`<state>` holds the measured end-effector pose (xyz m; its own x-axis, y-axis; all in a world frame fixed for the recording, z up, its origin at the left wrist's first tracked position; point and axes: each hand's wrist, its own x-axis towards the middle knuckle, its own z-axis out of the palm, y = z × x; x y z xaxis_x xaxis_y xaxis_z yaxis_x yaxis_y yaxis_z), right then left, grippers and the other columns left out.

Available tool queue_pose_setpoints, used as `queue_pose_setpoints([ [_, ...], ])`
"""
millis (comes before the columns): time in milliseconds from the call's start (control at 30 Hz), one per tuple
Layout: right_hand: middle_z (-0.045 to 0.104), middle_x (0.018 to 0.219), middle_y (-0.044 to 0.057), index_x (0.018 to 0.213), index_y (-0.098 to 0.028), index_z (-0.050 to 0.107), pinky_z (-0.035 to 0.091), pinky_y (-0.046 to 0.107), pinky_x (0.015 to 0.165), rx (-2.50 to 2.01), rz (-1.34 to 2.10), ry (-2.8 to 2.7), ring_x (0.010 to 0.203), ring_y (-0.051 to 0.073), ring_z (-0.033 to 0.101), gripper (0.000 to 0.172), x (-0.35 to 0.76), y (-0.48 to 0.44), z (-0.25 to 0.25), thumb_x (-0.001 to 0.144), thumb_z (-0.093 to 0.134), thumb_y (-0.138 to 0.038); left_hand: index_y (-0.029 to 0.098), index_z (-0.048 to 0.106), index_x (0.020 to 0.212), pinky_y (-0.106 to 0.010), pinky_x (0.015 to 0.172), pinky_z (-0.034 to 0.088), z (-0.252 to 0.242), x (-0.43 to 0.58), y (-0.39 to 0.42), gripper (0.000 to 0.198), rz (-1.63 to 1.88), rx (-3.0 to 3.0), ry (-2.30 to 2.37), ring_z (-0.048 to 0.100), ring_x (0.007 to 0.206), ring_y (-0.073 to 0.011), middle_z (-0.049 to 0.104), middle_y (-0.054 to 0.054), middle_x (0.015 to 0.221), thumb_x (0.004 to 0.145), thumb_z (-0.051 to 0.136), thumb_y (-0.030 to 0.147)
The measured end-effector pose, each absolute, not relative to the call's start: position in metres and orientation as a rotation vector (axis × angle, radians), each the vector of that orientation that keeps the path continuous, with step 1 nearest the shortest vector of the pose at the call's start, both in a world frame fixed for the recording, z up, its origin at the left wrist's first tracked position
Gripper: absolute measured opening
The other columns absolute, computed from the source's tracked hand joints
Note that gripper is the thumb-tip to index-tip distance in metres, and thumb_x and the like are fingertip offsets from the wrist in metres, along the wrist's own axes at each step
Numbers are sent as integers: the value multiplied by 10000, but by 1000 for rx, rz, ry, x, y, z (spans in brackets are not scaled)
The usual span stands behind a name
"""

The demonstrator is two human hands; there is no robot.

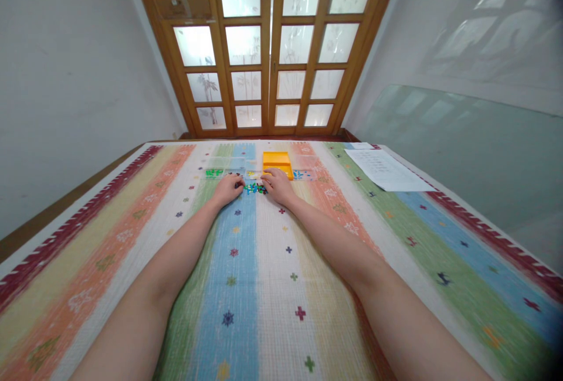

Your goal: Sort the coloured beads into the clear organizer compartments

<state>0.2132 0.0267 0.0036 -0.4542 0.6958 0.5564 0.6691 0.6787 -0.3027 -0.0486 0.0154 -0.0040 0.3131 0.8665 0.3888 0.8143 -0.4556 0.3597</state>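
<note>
A small pile of mixed blue, green and dark pieces (254,189) lies on the cloth between my hands. My left hand (227,190) rests at the pile's left edge, thumb and fingers pinched together; anything in them is too small to make out. At the right edge, my right hand (278,185) has its fingers bent and drawn together in front of the yellow box (276,157); what they hold, if anything, is hidden. Clear open boxes stand just behind, with green pieces (214,173) at left, yellow pieces (251,174) in the middle and blue pieces (301,174) at right.
A striped, patterned tablecloth (233,299) covers the table. White printed sheets (387,170) lie at the far right, near a glass panel (466,164) against the wall. Wooden doors with glass panes (266,47) stand beyond the far edge.
</note>
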Motion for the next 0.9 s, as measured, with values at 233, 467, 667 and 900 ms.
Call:
queue_pose_setpoints([
  [233, 674, 1349, 99, 1121, -237, 779, 428, 455, 1092, -1008, 36, -2219, 1251, 272, 575, 220, 213, 27, 1, 1044, 580, -287, 209, 757, 884, -352, 854, 487, 4, -47, 10, 119, 878, 2459, 1494, 618, 877, -219, 697, -50, 895, 878, 648, 255],
  [467, 705, 1288, 96, 1094, -232, 787, 432, 425, 1060, -978, 80, -2207, 1199, 259, 601, 224, 213, 29, 2, 1042, 573, -273, 226, 763, 915, -385, 952, 478, 15, -28, -2, 125, 791, 2524, 1283, 637, 994, -241, 731, -52, 972, 913, 661, 299],
  [667, 744, 1027, 87, 1041, -213, 780, 436, 367, 926, -917, 138, -2357, 1002, 239, 624, 215, 212, 21, 11, 1039, 581, -294, 228, 777, 955, -384, 920, 470, 11, -32, 2, 155, 837, 2546, 1335, 625, 931, -232, 725, -52, 944, 943, 647, 312],
  [900, 708, 1011, 88, 1061, -219, 779, 411, 345, 889, -736, 36, -2522, 983, 244, 586, 163, 206, 14, 13, 993, 647, -284, 223, 777, 949, -373, 888, 463, 2, -44, 11, 163, 867, 2523, 1576, 614, 909, -234, 711, -59, 931, 938, 618, 258],
])
